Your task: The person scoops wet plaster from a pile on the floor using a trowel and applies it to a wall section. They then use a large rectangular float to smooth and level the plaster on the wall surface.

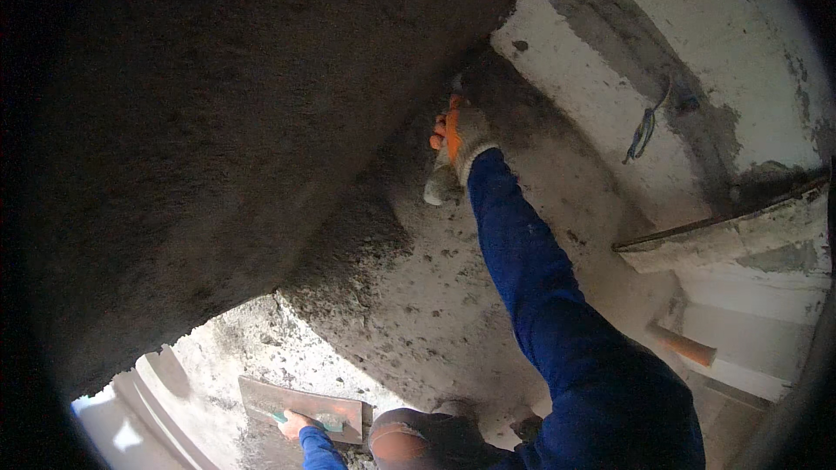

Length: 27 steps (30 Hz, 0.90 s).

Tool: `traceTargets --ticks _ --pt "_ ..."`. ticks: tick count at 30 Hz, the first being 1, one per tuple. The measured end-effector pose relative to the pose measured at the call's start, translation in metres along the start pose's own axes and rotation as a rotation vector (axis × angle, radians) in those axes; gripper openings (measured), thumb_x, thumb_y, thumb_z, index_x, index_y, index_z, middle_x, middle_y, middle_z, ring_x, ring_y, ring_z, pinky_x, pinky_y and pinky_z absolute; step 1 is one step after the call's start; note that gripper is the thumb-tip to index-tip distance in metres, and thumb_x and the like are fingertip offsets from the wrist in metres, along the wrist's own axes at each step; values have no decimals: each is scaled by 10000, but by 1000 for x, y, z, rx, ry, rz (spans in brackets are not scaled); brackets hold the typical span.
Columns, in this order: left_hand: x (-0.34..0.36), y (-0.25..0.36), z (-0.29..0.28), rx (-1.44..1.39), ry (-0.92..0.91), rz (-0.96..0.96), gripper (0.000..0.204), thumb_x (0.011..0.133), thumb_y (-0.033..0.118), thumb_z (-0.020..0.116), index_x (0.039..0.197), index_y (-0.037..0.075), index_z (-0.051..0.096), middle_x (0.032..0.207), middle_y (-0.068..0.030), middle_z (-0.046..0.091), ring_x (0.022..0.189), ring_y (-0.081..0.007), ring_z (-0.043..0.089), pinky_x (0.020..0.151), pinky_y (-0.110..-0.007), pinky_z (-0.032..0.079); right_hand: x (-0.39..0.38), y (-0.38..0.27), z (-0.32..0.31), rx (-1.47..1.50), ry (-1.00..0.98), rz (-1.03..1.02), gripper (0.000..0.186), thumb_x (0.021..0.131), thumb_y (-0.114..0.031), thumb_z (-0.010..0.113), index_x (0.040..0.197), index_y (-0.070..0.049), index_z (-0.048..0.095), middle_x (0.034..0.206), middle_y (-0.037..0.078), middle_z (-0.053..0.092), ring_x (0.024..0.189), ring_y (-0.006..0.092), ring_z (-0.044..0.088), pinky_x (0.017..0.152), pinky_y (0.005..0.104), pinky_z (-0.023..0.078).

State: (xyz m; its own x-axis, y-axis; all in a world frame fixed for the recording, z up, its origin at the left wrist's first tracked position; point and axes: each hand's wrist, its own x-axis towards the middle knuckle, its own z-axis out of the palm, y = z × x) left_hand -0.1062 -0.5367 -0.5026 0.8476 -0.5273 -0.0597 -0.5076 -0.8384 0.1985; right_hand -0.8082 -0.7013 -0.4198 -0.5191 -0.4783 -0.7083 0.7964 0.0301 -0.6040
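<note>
My right hand (460, 129), in a pale glove with orange on the fingers, reaches up into the dark corner beside the rough wall (218, 130). Its fingers are closed around a tool with a thick, pale, rounded end (440, 186); the rest is mostly hidden, and its kind cannot be made out. At the lower left, my left hand (296, 424) grips the green handle of a rectangular plastering trowel (300, 401). The trowel's flat metal blade lies level above the sunlit, debris-strewn floor, and whether it touches the floor is unclear.
Loose rubble (366, 248) is scattered along the wall's foot. A bundle of thin wires (642, 132) hangs from the pale wall at right. Below it juts a mortar-stained ledge (723, 231), with an orange-brown cylindrical piece (685, 346) lower down. My knee (402, 440) shows at the bottom.
</note>
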Motion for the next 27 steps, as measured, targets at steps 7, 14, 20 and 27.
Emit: traceTargets --ticks 7,14,20,27 --pt "1 -1 -5 39 -70 -19 421 808 251 658 1030 -106 648 991 -274 670 913 -425 639 828 -481 499 -7 -1 -2 75 -85 -50 293 1042 -388 375 967 -126 485 674 13 371 510 144 323 440 335 274" --pt "2 -4 -2 -9 -8 20 438 807 274 645 1052 -89 643 990 -281 665 911 -433 634 831 -487 493 -19 -19 -2 -3 -62 -7 231 1023 -374 440 1029 -150 496 701 11 386 516 129 324 457 327 285" --pt "-3 -2 -4 1 -38 19 432 813 279 649 1074 -65 634 983 -283 663 926 -439 634 829 -497 497 -56 -7 -54 -425 81 -151 283 995 -369 473 1145 -130 496 805 58 475 641 191 444 554 364 377" --pt "-6 1 -5 -7 -29 21 419 800 263 635 1037 -82 640 969 -296 665 904 -444 640 813 -492 496 -65 -75 -143 -1295 395 -481 382 937 -328 548 1221 -89 458 921 161 579 815 321 552 684 447 448"
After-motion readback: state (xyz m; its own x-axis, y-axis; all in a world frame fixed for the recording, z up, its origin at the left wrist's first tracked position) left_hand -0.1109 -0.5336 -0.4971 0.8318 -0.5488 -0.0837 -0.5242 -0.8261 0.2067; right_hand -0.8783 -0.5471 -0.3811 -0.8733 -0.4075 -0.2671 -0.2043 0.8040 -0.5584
